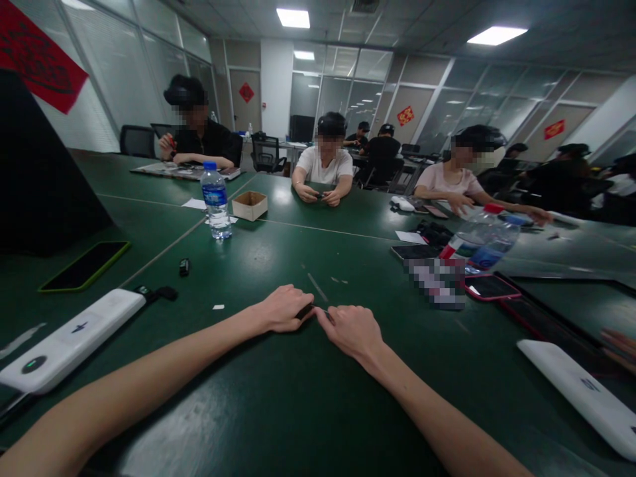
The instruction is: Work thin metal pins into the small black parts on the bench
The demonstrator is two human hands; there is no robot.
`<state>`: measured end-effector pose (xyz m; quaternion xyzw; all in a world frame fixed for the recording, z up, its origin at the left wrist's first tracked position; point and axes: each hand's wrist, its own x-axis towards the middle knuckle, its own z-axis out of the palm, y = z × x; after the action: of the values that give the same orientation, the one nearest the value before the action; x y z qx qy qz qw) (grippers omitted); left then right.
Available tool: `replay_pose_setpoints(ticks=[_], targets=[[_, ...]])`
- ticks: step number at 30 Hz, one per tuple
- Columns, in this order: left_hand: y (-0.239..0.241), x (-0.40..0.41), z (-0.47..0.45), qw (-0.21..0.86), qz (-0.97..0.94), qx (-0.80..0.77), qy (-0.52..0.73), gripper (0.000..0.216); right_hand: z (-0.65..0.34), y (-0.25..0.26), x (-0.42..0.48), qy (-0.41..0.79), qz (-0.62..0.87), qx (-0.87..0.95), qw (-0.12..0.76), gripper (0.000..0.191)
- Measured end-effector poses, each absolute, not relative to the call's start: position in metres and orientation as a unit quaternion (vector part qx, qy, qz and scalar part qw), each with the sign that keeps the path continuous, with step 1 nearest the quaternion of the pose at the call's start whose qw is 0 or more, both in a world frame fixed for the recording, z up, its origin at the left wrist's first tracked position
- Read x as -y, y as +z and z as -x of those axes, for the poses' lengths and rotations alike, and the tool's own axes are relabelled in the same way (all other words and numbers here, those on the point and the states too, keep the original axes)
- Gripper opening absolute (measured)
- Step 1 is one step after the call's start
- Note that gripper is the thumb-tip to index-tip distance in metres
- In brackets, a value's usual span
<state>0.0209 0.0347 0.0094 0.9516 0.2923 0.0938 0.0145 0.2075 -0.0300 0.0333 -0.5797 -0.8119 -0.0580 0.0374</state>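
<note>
My left hand (287, 309) and my right hand (355, 331) meet low over the green table, fingers closed. A small dark flat object (305, 311) shows at the fingertips of my left hand; its kind is too small to tell. Between the thumb and curled fingers of my right hand is a thin dark thing (328, 316), mostly hidden. Whether these two are one piece, I cannot tell. A small white scrap (218, 307) and a little black part (184, 267) lie left of my hands.
Around me on the green table (278, 411) are a water bottle (216, 202), an open box (250, 206), a green-edged phone (85, 266), white devices (74, 338) on both sides, and more bottles (477, 235) at right. Several people sit across, one in a white shirt (322, 165).
</note>
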Motion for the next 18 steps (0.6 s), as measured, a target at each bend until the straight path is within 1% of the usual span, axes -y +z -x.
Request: replay_pose_setpoints(ticks=[5, 8, 14, 18], targets=[[0.009, -0.037, -0.023, 0.025, -0.946, -0.313, 0.085, 0.025, -0.197, 0.031, 0.038, -0.07, 0.501, 0.862, 0.046, 0.062], [0.009, -0.037, -0.024, 0.025, -0.944, -0.318, 0.085, 0.027, -0.19, 0.028, 0.043, -0.066, 0.471, 0.877, 0.066, 0.059], [0.01, -0.037, -0.023, 0.032, -0.944, -0.315, 0.093, 0.023, -0.201, 0.026, 0.036, -0.081, 0.515, 0.846, 0.109, 0.056], [0.009, -0.037, -0.022, 0.028, -0.944, -0.313, 0.099, 0.029, -0.213, 0.029, 0.028, -0.099, 0.548, 0.822, 0.115, 0.056]])
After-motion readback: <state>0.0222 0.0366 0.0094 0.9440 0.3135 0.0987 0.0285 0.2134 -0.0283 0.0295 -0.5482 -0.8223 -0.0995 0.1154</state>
